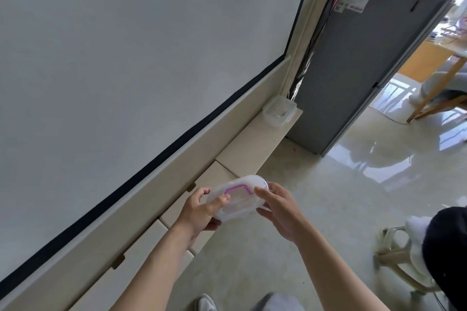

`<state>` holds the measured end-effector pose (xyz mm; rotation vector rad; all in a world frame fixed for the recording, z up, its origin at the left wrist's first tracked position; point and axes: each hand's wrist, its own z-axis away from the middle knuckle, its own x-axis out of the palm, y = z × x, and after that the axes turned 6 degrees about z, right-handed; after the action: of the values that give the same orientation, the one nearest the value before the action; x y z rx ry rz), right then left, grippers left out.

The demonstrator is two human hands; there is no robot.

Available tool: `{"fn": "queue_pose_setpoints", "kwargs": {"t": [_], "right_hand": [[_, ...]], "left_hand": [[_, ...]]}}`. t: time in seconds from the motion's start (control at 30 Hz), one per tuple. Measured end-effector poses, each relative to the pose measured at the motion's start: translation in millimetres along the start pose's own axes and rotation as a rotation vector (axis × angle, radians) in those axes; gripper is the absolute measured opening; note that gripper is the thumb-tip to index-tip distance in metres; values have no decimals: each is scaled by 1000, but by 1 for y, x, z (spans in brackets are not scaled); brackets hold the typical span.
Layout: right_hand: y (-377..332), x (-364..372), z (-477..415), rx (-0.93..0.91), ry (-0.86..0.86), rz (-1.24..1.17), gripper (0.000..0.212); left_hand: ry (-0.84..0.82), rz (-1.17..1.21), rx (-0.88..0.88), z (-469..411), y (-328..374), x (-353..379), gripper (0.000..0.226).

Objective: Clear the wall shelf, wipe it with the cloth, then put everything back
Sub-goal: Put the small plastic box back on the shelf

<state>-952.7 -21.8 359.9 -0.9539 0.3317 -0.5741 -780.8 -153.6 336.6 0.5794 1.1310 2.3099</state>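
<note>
Both hands are closed around 1 plastic box [233,197], a translucent lidded one with a purple seal. The left hand [202,209] has its grip wrapped on the 9 o'clock end, thumb on top, while the right hand [280,212] pinches the 3 o'clock end. It's held just over the front edge of the wall shelf [252,149], not resting on it.

My guess is it's light and stiff but a bit slick, so holding the 2 ends by the rim seems smarter than squeezing the lid. A second box [278,112] sits at 1 o'clock, at the shelf's far end by the grey cabinet [358,70].
</note>
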Motion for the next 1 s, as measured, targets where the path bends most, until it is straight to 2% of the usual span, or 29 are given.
{"fn": "queue_pose_setpoints", "kwargs": {"t": [0.23,0.4,0.63,0.8,1.0], "right_hand": [[-26,-30,-78,23,1,-10,27],[-49,-73,-175,67,-45,-29,27],[-64,-123,-324,117,-101,47,27],[-53,-141,-411,163,-114,86,29],[-25,-151,-479,210,-117,100,28]], "left_hand": [[54,1,-11,-74,24,32,67],[114,-20,-4,-157,45,73,58],[276,49,-85,-278,56,126,67],[371,87,-133,-354,42,146,41],[415,107,-179,-420,13,153,33]]}}
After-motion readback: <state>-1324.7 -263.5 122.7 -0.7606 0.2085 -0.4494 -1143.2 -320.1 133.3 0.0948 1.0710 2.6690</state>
